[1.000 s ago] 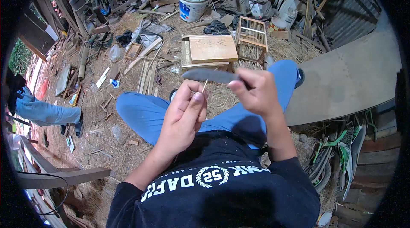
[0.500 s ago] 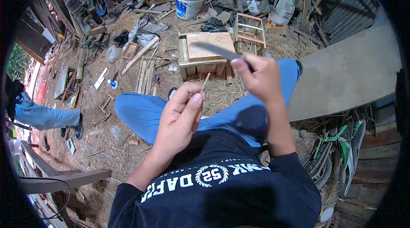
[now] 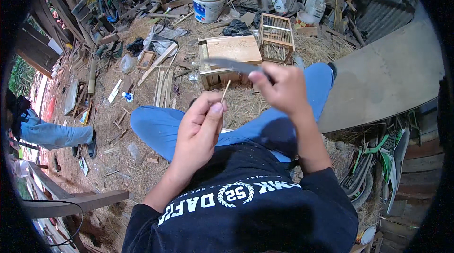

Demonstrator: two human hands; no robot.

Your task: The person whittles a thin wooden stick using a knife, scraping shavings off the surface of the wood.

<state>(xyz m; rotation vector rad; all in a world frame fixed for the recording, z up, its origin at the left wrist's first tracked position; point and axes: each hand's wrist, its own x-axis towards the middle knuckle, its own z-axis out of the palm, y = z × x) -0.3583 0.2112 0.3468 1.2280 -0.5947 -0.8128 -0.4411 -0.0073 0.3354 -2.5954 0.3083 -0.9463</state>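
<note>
Between the thumb and fingers of my left hand (image 3: 201, 123) is pinched a thin wooden stick (image 3: 226, 90), its tip poking up and slightly right. My right hand (image 3: 283, 89) is wrapped round the handle of a knife (image 3: 234, 65), whose dark blade points left, blurred by motion. The blade is above and beyond the stick's tip, apart from it as far as I can see. Beyond both hands stands a low wooden box (image 3: 211, 76) with a pale board (image 3: 236, 48) lying on top.
A slatted wooden cage (image 3: 276, 35) is right of the box, with a white-and-blue bucket (image 3: 208, 4) behind. Wood strips (image 3: 163, 87) and shavings litter the ground. A large flat panel (image 3: 378, 80) lies at right. At far left, another person's leg (image 3: 59, 134) shows.
The knife in my right hand has tilted flatter and dropped slightly, its blade now nearer the stick's tip. My left hand keeps its pinch, nearly still. The view has shifted a little.
</note>
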